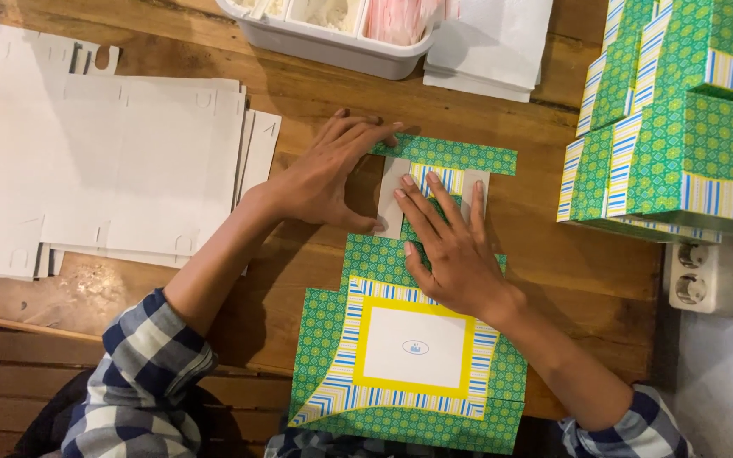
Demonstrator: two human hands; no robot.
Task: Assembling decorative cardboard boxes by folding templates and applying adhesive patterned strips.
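Observation:
A flat green patterned cardboard box blank [409, 356] with a yellow and blue striped frame and a white panel lies on the wooden table [299, 102] in front of me. My left hand [324, 174] presses on the upper left flap, fingertips at the folded green top strip [451, 155]. My right hand [451, 246] lies flat on the middle of the blank, fingers spread over the white inner flaps. Neither hand grips anything.
A stack of plain white flat box blanks [103, 161] lies at the left. A white plastic tray [332, 42] and white paper sheets [485, 47] sit at the far edge. Stacked folded green boxes [680, 127] stand at the right, beside a white power socket [697, 271].

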